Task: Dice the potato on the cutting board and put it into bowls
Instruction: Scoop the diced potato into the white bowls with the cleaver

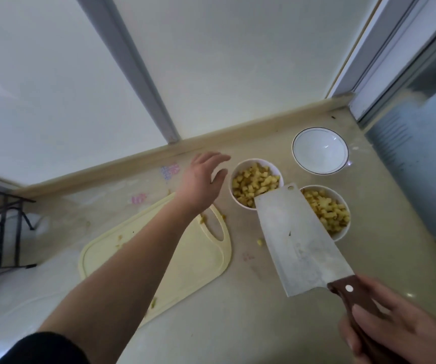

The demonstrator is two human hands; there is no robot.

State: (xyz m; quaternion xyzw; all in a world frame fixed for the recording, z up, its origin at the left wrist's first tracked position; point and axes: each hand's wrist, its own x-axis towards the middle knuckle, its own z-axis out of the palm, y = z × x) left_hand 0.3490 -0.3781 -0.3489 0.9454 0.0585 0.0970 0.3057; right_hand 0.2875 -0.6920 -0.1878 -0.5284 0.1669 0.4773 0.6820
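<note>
My right hand [395, 327] grips the brown handle of a cleaver [298, 237], whose broad blade is tilted over the gap between two white bowls. The left bowl [238, 174] and the right bowl [343, 229] both hold diced potato. My left hand [201, 179] hovers with relaxed fingers just left of the left bowl and holds nothing. The pale yellow cutting board [198, 264] lies under my left forearm with only small scraps on it. One loose potato cube [259, 242] sits on the counter beside the blade.
An empty white bowl with a dark rim line [319, 151] stands behind the two filled ones. The beige counter [238, 324] ends at a raised back ledge [133, 164] below the windows. A dark wire rack [4, 232] stands at the far left.
</note>
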